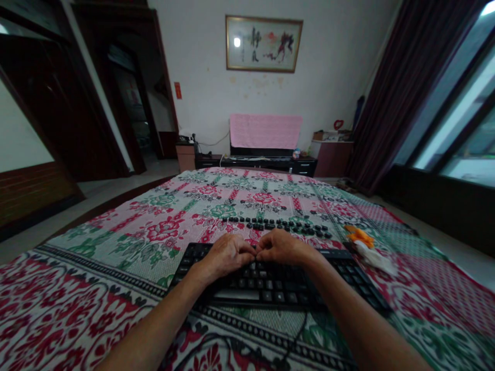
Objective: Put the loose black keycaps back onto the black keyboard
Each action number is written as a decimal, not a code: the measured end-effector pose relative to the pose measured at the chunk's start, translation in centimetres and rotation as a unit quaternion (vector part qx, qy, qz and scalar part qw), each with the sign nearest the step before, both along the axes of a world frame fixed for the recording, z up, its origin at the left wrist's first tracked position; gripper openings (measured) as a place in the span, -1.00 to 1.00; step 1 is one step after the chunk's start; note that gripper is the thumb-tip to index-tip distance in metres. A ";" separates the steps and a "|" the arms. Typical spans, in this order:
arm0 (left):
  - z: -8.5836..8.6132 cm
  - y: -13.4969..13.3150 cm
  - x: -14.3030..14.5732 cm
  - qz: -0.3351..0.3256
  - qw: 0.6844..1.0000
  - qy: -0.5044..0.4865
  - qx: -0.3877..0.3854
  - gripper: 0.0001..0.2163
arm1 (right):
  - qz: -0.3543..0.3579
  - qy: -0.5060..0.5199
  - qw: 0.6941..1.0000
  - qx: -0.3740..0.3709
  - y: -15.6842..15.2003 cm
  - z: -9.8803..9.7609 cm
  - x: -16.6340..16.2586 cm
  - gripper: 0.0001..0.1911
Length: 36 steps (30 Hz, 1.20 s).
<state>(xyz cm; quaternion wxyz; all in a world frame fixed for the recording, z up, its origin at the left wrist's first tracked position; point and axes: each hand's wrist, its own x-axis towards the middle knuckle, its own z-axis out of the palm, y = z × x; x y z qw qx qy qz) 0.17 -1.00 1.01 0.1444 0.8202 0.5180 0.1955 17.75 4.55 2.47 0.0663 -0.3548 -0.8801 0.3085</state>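
Note:
A black keyboard (286, 286) lies on the patterned cloth in front of me, its long space bar (236, 294) on the near side. Over its upper middle, my left hand (228, 252) is closed, thumb and fingers pinched. Close against it, my right hand (284, 247) is pinched too, and the fingertips of both hands meet just above the keys. Whatever sits between them is tiny and mostly hidden. Behind the keyboard, loose black keycaps (290, 225) stand in rows on the cloth. My hands and forearms cover part of the keys.
The red, green and white cloth (220, 198) covers the whole table. Orange and white crumpled cloths (369, 250) lie right of the keyboard. A dark cable (296, 340) runs toward me from its near edge. Beyond stands a low black cabinet (255, 164) under a pink cover (266, 131).

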 end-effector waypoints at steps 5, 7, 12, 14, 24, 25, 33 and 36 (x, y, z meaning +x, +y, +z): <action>0.3 -0.1 0.4 0.023 1.000 -0.007 -0.007 -0.80 | -0.025 -0.004 1.000 0.006 -0.2 0.1 -0.3 -0.75; 0.4 -0.2 0.7 0.028 0.999 -0.016 -0.012 -0.80 | -0.030 -0.008 0.999 0.012 -0.2 0.0 -0.4 -0.75; 0.5 -0.3 0.9 0.031 0.999 -0.037 -0.026 -0.81 | -0.024 -0.015 0.999 0.024 -0.2 0.1 -0.3 -0.76; 0.5 -0.2 0.8 0.036 0.998 -0.034 -0.032 -0.81 | -0.013 -0.011 1.000 0.012 -0.2 0.2 -0.1 -0.76; 0.3 -0.2 0.7 0.053 0.998 -0.018 -0.015 -0.80 | -0.024 0.004 1.000 0.014 -0.2 0.1 -0.2 -0.79; 0.4 -0.2 0.8 0.058 0.998 -0.017 -0.014 -0.80 | -0.025 0.006 1.000 0.017 -0.1 0.0 -0.2 -0.79; 0.1 0.0 0.6 0.055 0.998 -0.016 -0.017 -0.80 | -0.027 0.013 0.999 0.014 -0.2 -0.2 -0.5 -0.78; -0.1 0.1 0.5 0.057 0.998 -0.014 -0.015 -0.79 | -0.031 0.024 0.999 0.008 -0.3 -0.2 -0.6 -0.78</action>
